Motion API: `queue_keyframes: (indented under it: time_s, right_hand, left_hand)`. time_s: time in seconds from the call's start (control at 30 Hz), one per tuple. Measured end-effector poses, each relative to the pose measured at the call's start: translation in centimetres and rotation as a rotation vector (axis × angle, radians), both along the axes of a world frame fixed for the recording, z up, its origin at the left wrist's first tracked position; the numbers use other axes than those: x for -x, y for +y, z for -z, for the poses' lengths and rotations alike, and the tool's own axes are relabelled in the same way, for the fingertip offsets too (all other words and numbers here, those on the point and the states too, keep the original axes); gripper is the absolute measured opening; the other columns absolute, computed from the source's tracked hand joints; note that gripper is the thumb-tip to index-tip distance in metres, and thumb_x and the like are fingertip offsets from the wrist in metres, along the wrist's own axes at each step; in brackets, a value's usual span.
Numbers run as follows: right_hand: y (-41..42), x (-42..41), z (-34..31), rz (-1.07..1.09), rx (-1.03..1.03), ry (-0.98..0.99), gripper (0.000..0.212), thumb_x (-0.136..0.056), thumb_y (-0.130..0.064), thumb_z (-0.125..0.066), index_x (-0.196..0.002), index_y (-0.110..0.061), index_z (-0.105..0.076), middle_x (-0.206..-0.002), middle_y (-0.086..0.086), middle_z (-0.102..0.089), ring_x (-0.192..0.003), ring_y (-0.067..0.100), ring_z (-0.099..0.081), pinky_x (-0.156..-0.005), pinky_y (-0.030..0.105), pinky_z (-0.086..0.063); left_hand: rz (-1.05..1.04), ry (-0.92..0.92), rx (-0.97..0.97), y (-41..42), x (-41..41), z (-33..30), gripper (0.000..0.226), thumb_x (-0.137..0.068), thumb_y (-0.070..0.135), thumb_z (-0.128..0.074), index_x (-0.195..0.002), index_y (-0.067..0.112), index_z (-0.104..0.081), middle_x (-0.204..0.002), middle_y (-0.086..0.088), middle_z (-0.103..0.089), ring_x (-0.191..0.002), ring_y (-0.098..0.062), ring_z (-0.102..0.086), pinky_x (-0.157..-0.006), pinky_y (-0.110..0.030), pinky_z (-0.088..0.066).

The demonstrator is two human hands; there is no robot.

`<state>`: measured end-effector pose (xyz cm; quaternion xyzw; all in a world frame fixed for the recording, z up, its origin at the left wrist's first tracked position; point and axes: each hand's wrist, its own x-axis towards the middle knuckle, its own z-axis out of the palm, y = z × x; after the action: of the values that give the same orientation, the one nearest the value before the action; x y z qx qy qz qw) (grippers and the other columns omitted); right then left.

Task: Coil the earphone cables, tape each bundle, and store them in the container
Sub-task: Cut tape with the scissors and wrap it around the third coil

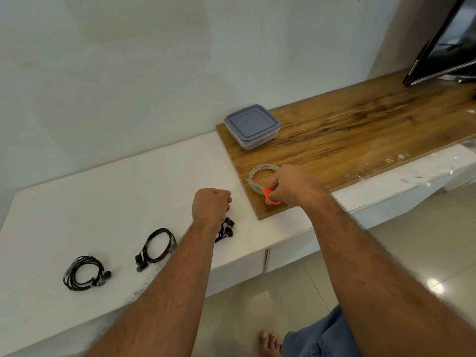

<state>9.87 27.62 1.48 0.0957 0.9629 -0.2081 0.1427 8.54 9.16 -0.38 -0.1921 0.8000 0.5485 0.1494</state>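
Note:
My left hand point(211, 206) is curled round a coiled black earphone bundle point(227, 229), whose earbuds hang below my fist over the white counter. My right hand point(292, 185) grips orange-handled scissors point(269, 194), blades pointing left over a roll of clear tape point(260, 171) on the wooden board. Two more coiled black earphone bundles lie on the counter: one point(157, 246) in the middle, one point(83, 273) at the left. A clear container with a blue-grey lid point(252, 124) stands shut at the board's far corner.
The wooden board point(360, 130) lies over the white counter point(103, 191) to the right. A dark screen point(443, 42) leans at the far right. Scraps of clear tape point(396, 158) lie at the board's right edge. The counter's front edge drops to a tiled floor.

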Motion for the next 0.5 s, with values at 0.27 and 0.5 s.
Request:
queue_keyframes:
  time_s: [0.27, 0.5]
  right_hand:
    - [-0.9, 0.8, 0.3, 0.002, -0.225, 0.008, 0.015, -0.085, -0.037, -0.071, -0.094, -0.026, -0.076, -0.081, -0.004, -0.066, -0.077, 0.014, -0.062, -0.068, 0.032, -0.056]
    - [-1.4, 1.2, 0.0, 0.004, -0.303, -0.013, 0.019, -0.090, -0.036, -0.066, -0.099, -0.020, -0.072, -0.079, 0.000, -0.059, -0.079, 0.018, -0.060, -0.066, 0.032, -0.052]
  left_hand:
    - [0.023, 0.063, -0.022, -0.9, -0.4, -0.5, 0.019, -0.089, 0.014, -0.059, -0.071, 0.014, -0.065, -0.074, -0.006, -0.066, -0.060, -0.017, -0.054, -0.060, -0.029, -0.044]
    - [0.036, 0.130, -0.097, -1.9, -0.6, -2.8, 0.013, -0.091, 0.015, -0.060, -0.079, 0.017, -0.066, -0.082, 0.000, -0.068, -0.061, -0.010, -0.054, -0.050, -0.023, -0.041]
